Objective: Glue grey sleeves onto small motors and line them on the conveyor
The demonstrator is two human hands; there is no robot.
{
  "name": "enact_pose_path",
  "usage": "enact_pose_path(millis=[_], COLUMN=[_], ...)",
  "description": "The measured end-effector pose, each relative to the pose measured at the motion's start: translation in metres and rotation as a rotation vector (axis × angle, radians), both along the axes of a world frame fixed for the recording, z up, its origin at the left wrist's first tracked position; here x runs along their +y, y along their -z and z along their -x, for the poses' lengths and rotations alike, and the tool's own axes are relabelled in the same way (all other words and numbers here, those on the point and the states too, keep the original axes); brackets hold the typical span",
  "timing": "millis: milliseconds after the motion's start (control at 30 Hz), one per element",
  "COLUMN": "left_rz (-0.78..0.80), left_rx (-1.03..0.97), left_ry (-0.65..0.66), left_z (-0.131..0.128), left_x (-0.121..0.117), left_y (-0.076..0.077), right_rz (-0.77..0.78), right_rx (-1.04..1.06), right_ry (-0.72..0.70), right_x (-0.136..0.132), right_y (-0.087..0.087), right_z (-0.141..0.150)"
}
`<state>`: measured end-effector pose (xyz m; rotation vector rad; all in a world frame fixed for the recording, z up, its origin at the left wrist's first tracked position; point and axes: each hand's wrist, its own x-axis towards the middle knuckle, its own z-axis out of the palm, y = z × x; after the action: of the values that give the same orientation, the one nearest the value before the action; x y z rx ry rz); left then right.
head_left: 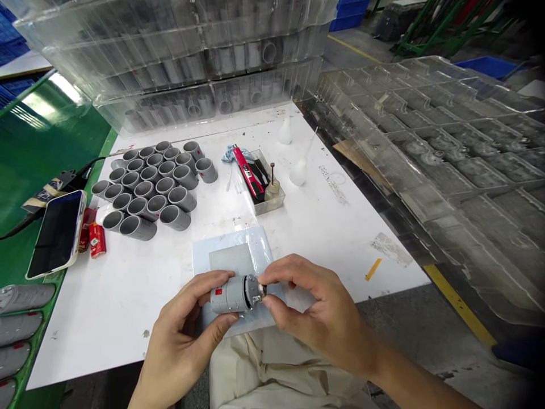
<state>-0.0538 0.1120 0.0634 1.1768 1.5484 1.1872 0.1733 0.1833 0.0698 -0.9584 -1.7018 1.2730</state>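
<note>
above the pale blue mat [260,249], the left hand [185,332] grasps a grey cylinder [232,296] and the right hand [326,312] pinches its protruding end piece [254,289], which could jam or drop onto the mat if the 2 grips skew.

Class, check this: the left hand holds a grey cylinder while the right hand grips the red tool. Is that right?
No: the left hand holds the grey cylinder, but the head view shows the right hand gripping the end piece, not the red tool, which rests in the clear tray.
</note>
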Motion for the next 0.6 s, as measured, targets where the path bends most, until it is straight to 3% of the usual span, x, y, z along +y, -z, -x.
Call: enact_pose_path(millis=[600], left_rz=[-0.009], left_rx=[0.048], left_ry=[0.008], left_z=[0.0016], left_x=[-0.0014], left_y=[0.0024], right_rz=[-0.024], right_rx=[0.021], right_ry=[-0.005], right_x=[0.0000], right_y=[0.0013], right_z=[0.0010])
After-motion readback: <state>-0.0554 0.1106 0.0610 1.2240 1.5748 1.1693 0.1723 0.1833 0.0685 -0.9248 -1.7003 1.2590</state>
